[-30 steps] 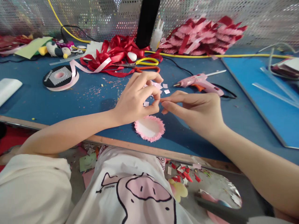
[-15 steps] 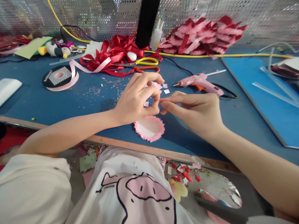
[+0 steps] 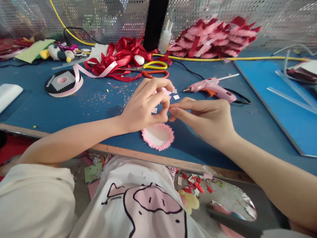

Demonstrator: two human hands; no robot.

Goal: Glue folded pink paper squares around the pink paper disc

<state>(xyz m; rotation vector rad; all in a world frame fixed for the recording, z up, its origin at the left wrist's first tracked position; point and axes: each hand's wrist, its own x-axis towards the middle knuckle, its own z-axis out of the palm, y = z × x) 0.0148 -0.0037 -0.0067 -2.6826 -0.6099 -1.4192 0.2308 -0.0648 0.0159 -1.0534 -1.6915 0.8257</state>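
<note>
My left hand (image 3: pixel 146 104) is closed in a pinch, thumb against index finger, above the blue tabletop. Facing it, the fingertips of my right hand (image 3: pixel 205 115) are pinched together and almost meet the left ones. Whatever sits between the fingertips is too small to make out. Just below lies a round piece (image 3: pixel 158 136) with a white middle and a frilly pink edge. Small pale pink squares (image 3: pixel 176 97) are scattered behind my left fingers, partly hidden by them.
Behind my hands lie scissors (image 3: pixel 156 65), red ribbon (image 3: pixel 123 49) and a pink glue gun (image 3: pixel 210 86). A ribbon spool (image 3: pixel 61 81) is at left, a blue board (image 3: pixel 279 105) with clear glue sticks at right. Pink-and-red frilly pieces (image 3: pixel 215 36) are heaped by the perforated metal screen (image 3: pixel 111 19).
Hardly anything differs. Both hands keep their pinch in the same place, and the whole view has shifted very slightly.
</note>
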